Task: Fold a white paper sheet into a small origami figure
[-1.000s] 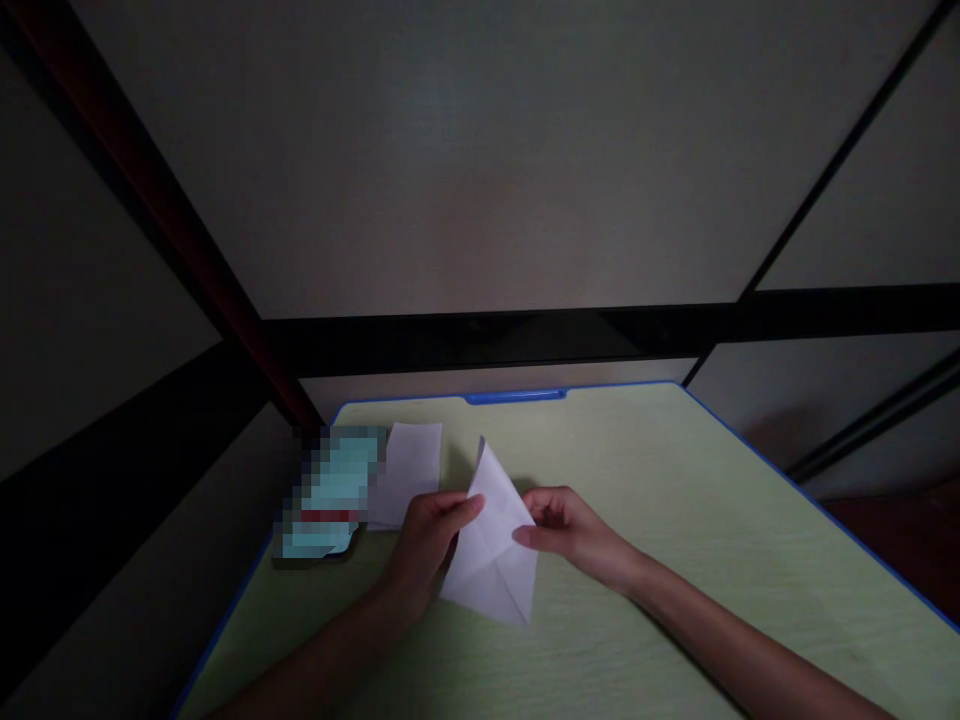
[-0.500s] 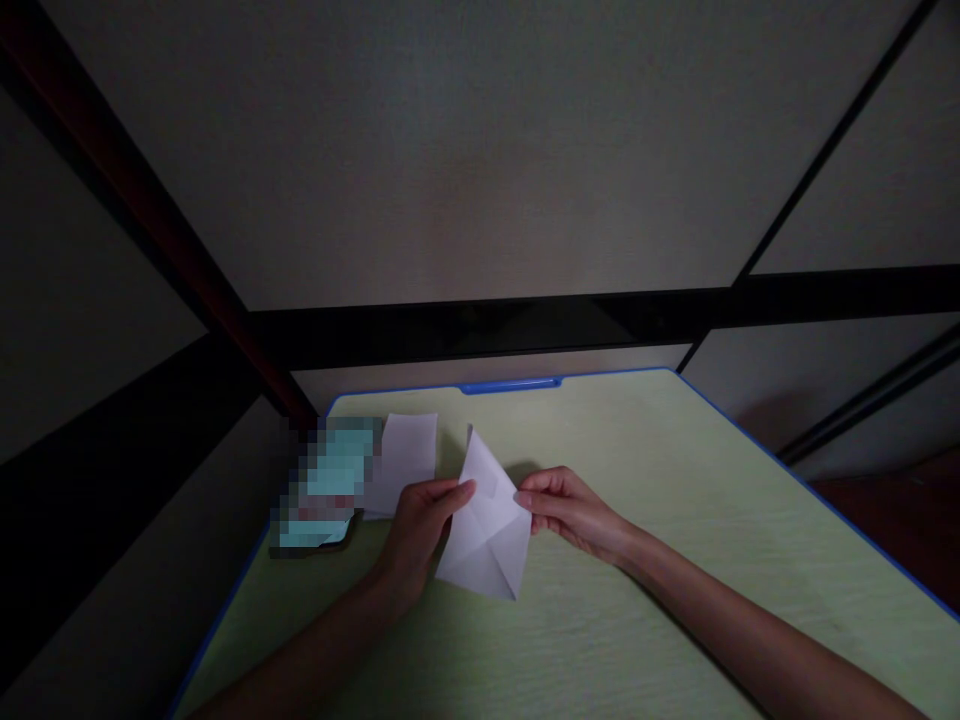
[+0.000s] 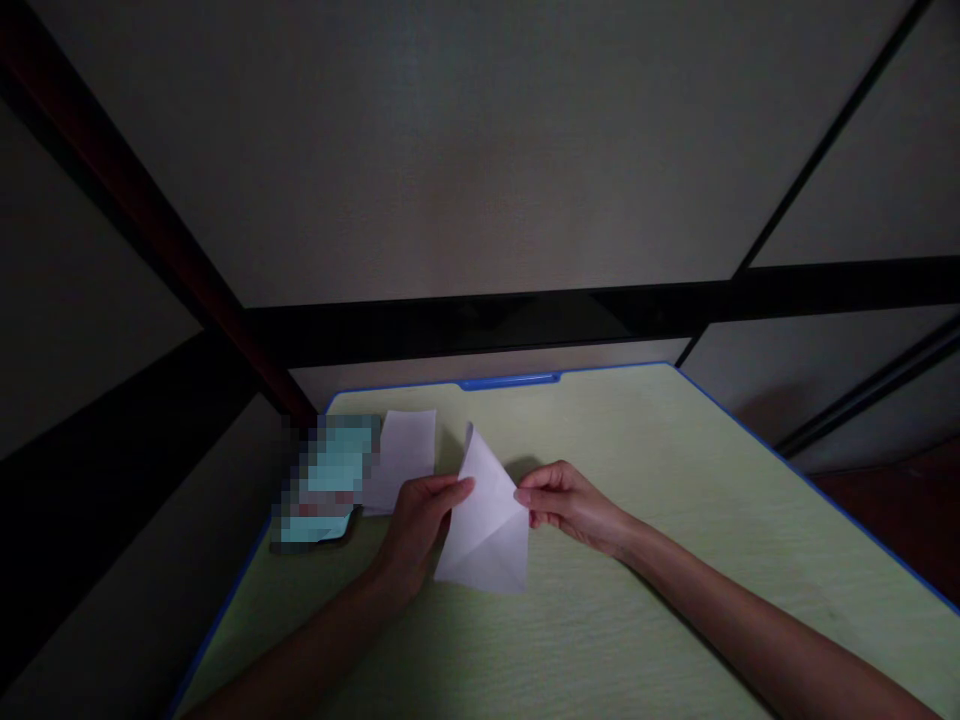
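Observation:
A white sheet of paper [image 3: 487,535], folded to a point at its far end, is held between both hands above the table. My left hand [image 3: 421,525] pinches its left edge, thumb on top. On the right edge, my right hand [image 3: 566,505] grips the paper between thumb and fingers. A diagonal crease crosses the lower part of the sheet. The underside of the paper and some fingertips are hidden.
More white paper [image 3: 405,455] lies on the table left of my hands. Beside it is a phone-like device [image 3: 334,480], blurred by pixelation. The pale table [image 3: 675,470] has a blue rim and a blue handle [image 3: 510,381], with a panelled wall [image 3: 487,180] behind.
The paper's lower right corner has shifted slightly, and its face looks smoother, with fewer creases showing. Both hands keep their hold in nearly the same place.

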Tool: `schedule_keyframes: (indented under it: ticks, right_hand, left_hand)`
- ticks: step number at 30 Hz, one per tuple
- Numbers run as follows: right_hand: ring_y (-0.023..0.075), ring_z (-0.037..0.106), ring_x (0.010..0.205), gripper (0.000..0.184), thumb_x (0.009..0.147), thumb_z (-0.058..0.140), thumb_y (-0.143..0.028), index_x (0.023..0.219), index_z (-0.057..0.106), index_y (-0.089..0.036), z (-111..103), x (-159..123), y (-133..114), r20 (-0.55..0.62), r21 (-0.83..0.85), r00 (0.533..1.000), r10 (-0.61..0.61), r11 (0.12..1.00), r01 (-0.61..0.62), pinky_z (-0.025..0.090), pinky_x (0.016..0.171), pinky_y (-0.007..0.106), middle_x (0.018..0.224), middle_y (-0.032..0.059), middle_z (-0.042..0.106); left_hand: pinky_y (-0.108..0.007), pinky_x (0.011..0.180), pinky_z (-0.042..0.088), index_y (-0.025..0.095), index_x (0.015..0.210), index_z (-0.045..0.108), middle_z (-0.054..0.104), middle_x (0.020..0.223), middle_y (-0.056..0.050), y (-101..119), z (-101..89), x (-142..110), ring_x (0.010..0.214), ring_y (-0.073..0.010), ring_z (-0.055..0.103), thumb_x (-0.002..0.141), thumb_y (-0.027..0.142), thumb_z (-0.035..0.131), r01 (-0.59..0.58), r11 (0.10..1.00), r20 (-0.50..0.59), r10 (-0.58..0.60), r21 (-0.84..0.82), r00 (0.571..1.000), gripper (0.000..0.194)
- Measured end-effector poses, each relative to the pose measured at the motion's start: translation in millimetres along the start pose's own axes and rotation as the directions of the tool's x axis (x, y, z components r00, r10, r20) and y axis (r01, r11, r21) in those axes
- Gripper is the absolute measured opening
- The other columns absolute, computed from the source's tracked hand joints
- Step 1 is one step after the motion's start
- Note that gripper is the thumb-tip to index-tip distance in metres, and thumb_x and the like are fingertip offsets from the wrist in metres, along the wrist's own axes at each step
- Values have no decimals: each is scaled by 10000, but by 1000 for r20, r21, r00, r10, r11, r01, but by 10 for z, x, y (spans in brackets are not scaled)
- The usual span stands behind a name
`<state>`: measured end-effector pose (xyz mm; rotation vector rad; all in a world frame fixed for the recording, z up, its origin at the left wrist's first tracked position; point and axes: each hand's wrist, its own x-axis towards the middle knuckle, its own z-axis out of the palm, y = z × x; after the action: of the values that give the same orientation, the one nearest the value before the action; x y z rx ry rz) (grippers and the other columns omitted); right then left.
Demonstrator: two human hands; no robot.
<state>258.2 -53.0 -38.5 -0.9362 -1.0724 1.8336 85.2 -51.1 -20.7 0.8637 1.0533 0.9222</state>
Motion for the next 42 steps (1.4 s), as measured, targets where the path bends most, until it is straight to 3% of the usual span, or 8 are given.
schedule_keyframes:
  ticks: [5, 13, 17, 28, 35, 42]
  right_hand:
    - [40, 514, 516, 103, 591, 660, -171, 671, 646, -109, 18, -6, -3, 20, -3, 998, -57, 998, 57, 374, 510, 152, 581, -8, 607]
    - [37, 517, 555, 193, 638, 630, -226, 795, 640, -113, 39, -52, -41, 34, 177, 995, -92, 981, 85, 385, 524, 136, 655, 5, 603]
    - [39, 524, 566, 162, 625, 640, -199, 759, 644, -108, 46, -61, -49, 31, 220, 995, -95, 972, 86, 395, 533, 135, 676, 12, 610]
    - [36, 496, 516, 56, 592, 658, -164, 625, 655, -119, 65, -30, -27, -115, 206, 987, -116, 969, 137, 349, 455, 129, 609, 9, 616]
    - [6, 359, 399, 107, 605, 651, -214, 601, 662, -107, 78, -13, -43, -165, 101, 971, -174, 976, 192, 225, 386, 154, 460, -24, 533]
    - [17, 340, 405, 150, 582, 662, -255, 562, 646, -108, 65, -4, -38, -165, 54, 970, -180, 980, 191, 202, 399, 182, 466, -25, 519]
  left_hand:
    - [-200, 418, 265, 98, 541, 606, 537, 450, 9, 10, -17, -7, 423, -90, 435, 569, 289, 612, -24, 983, 33, 18, 184, 999, 194]
    - [-188, 389, 163, 99, 425, 518, 323, 387, 60, -3, 73, -105, 392, -45, 261, 610, 294, 526, -151, 850, 279, 5, 505, 960, 269]
    - [-188, 390, 165, 98, 453, 521, 315, 407, 58, -15, 74, -92, 405, -50, 259, 628, 305, 498, -189, 817, 315, 9, 545, 949, 272]
    - [-190, 402, 175, 109, 453, 490, 304, 424, 57, -35, 81, -66, 423, -57, 266, 620, 309, 483, -181, 790, 290, 4, 586, 957, 261]
    - [-193, 404, 175, 114, 458, 484, 308, 431, 59, -39, 79, -60, 429, -61, 272, 618, 300, 475, -167, 778, 271, -4, 605, 963, 245]
    - [-192, 405, 179, 119, 456, 473, 326, 435, 58, -39, 83, -63, 432, -61, 280, 610, 298, 477, -148, 798, 277, -24, 584, 961, 235]
